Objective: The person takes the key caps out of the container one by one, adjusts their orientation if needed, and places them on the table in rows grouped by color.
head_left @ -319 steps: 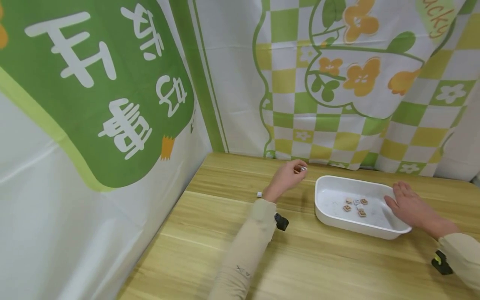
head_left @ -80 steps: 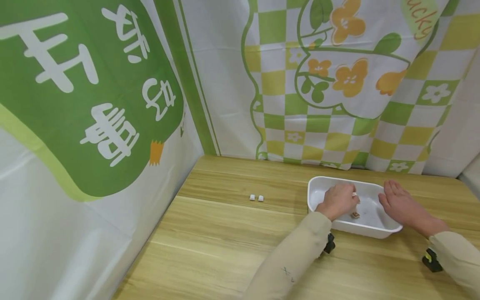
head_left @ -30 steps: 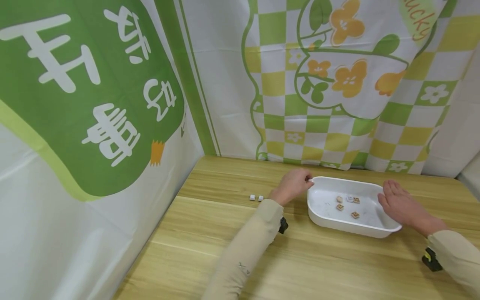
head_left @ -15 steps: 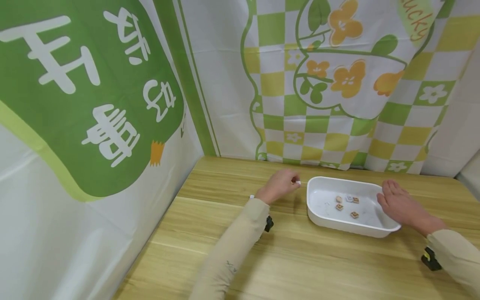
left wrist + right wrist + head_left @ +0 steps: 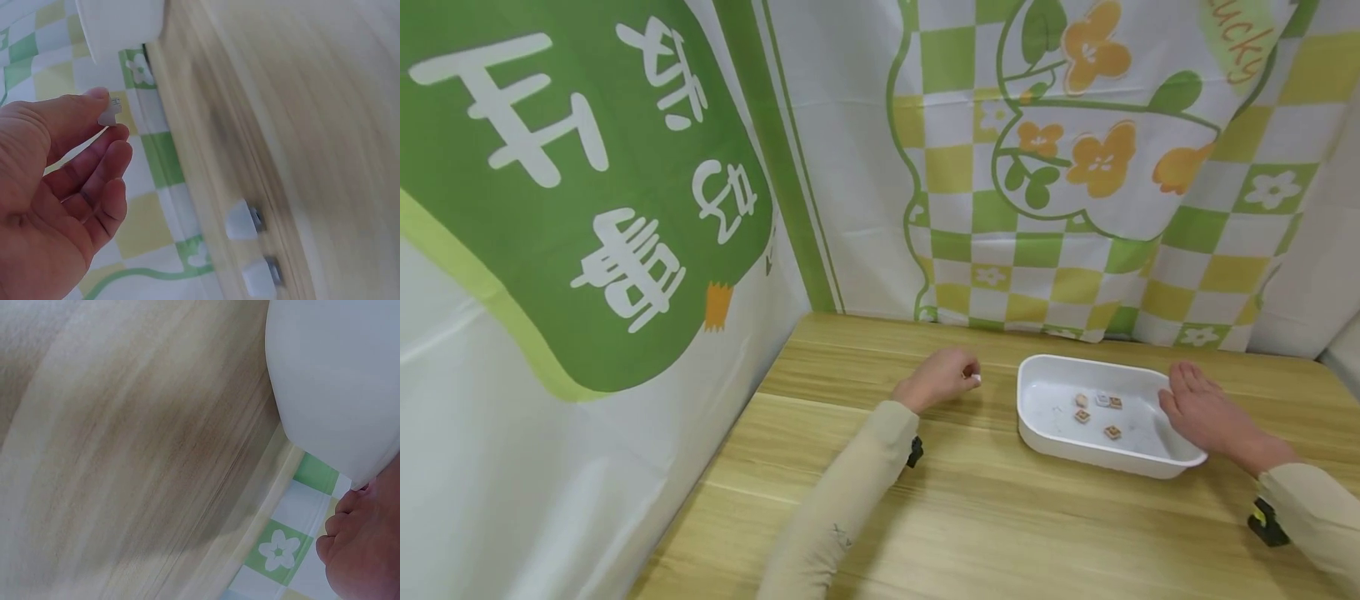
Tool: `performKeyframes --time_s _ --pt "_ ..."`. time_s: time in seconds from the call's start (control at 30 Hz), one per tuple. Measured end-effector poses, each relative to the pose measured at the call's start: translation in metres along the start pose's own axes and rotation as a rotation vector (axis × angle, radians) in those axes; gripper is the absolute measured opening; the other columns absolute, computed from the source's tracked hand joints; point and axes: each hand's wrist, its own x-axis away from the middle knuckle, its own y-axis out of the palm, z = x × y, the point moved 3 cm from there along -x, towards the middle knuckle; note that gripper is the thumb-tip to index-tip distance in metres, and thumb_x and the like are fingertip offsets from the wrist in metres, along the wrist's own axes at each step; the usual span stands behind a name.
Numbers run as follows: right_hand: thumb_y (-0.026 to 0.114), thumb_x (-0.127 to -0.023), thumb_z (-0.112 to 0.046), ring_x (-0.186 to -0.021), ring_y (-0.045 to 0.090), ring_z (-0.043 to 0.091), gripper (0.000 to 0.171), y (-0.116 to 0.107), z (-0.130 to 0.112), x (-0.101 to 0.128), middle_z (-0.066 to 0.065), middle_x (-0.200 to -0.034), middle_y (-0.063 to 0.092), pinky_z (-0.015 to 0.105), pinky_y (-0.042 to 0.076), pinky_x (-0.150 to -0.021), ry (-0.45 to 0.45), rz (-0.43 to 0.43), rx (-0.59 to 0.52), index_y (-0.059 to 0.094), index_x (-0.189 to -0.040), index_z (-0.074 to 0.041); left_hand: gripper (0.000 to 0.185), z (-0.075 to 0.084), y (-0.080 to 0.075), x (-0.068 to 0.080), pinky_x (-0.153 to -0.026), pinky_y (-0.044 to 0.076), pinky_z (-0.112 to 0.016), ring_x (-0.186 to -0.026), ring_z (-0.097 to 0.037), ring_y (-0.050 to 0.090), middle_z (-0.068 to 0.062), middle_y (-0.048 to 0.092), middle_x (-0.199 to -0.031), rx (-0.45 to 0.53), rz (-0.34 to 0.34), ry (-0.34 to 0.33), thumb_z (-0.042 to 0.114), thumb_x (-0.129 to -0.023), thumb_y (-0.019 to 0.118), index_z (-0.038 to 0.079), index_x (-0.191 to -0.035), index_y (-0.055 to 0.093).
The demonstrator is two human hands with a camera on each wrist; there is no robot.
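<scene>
My left hand (image 5: 936,379) pinches a small white keycap (image 5: 110,112) between thumb and index finger, over the table left of the tray. Dark marks show on one face of it. Two more white keycaps (image 5: 242,220) stand side by side on the table in the left wrist view; the left hand and forearm hide them in the head view. Several keycaps lie scattered in the white tray (image 5: 1105,457), one white (image 5: 1102,401), the others tan and brown (image 5: 1112,432). My right hand (image 5: 1206,417) rests at the tray's right end, fingers extended along the rim.
The wooden table (image 5: 1000,533) runs back to a checked, flowered curtain (image 5: 1037,250). A white and green curtain (image 5: 647,350) hangs along its left side. Black wrist mounts (image 5: 914,452) sit on both sleeves.
Earlier the left hand reached into the tray; it has come out with a white keycap and moved left across the table. The right hand keeps its place at the tray.
</scene>
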Motion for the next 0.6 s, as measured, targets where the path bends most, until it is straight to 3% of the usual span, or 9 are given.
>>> performKeyframes --time_s 0.23,0.6 --pt "0.023 -0.107 -0.028 -0.137 0.015 0.063 0.066 0.003 0.004 0.001 0.052 -0.143 0.015 0.067 0.017 -0.113 -0.014 0.033 0.016 0.014 -0.14 0.028 0.016 -0.013 0.003 0.008 -0.081 0.052 -0.025 -0.094 -0.012 0.063 -0.001 0.07 -0.104 -0.009 -0.054 -0.024 0.022 -0.097 0.063 0.011 -0.107 0.07" --pt "0.021 -0.107 -0.031 -0.139 0.009 0.062 0.068 0.003 0.004 -0.001 0.051 -0.144 0.012 0.066 0.012 -0.115 -0.005 0.005 -0.009 0.012 -0.141 0.028 0.012 -0.026 0.006 0.018 -0.074 0.051 -0.022 -0.084 -0.008 0.061 0.002 0.07 -0.097 -0.071 -0.094 -0.047 0.022 -0.096 0.064 0.014 -0.101 0.071"
